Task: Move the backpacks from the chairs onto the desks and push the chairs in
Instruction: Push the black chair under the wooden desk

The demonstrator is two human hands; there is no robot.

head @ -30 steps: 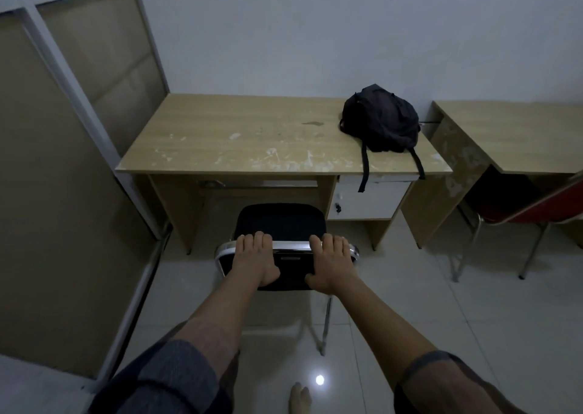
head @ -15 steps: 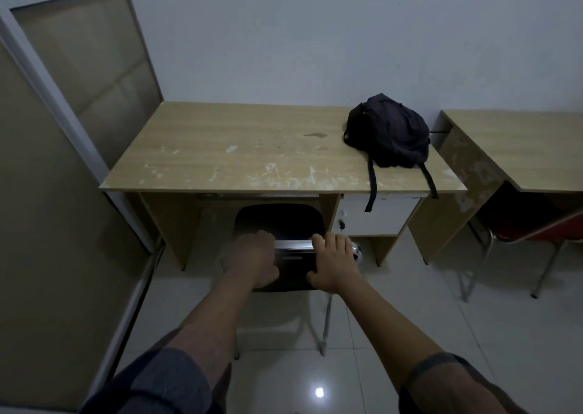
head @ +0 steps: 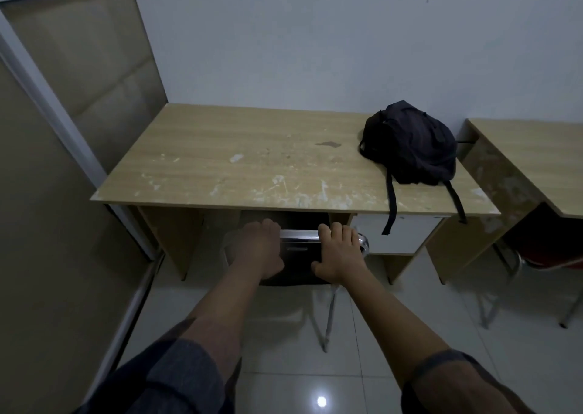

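Observation:
A black backpack point(head: 410, 144) lies on the right end of the wooden desk point(head: 239, 167), its straps hanging over the front edge. The black chair point(head: 298, 256) with a chrome frame stands at the desk's front, its seat hidden under the desktop. My left hand point(head: 257, 249) grips the left side of the backrest top. My right hand point(head: 339, 252) grips the right side. Both sets of fingers curl over the chrome rail.
A second wooden desk point(head: 536, 158) stands to the right, with a red chair point(head: 545, 256) partly tucked beneath it. A tan partition with a pale frame point(head: 63, 136) closes off the left side. White drawers point(head: 400, 237) sit under the first desk's right end.
The chair has slid forward under the desk, its black seat now out of sight. Both hands stayed on the backrest and moved with it toward the desk.

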